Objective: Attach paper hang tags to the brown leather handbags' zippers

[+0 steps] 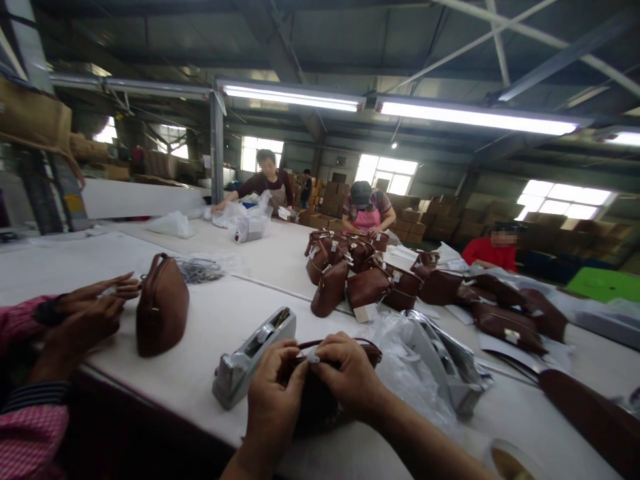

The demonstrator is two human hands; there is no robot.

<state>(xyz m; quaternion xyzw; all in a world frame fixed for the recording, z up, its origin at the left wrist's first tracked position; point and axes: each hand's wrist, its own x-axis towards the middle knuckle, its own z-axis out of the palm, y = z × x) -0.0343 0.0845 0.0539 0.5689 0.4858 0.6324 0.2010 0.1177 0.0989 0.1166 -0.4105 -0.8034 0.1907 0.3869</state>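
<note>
A brown handbag (320, 407) stands at the table's front edge, mostly hidden behind my hands. My left hand (277, 383) and my right hand (350, 373) meet over its handle. Thumbs and fingers of both pinch a small white piece (313, 357) there; whether it is paper, foam or tape, I cannot make out. A grey tape dispenser (255, 357) is just left of my left hand. Crumpled clear plastic (405, 363) lies beyond my right hand, against a second grey tape dispenser (450, 367).
At left, a co-worker's hands (100, 307) are beside another brown handbag (163, 307). Several brown handbags (370, 287) crowd the table's middle and right. A tape roll (510, 460) is at the lower right. Other people work across the white table (270, 267).
</note>
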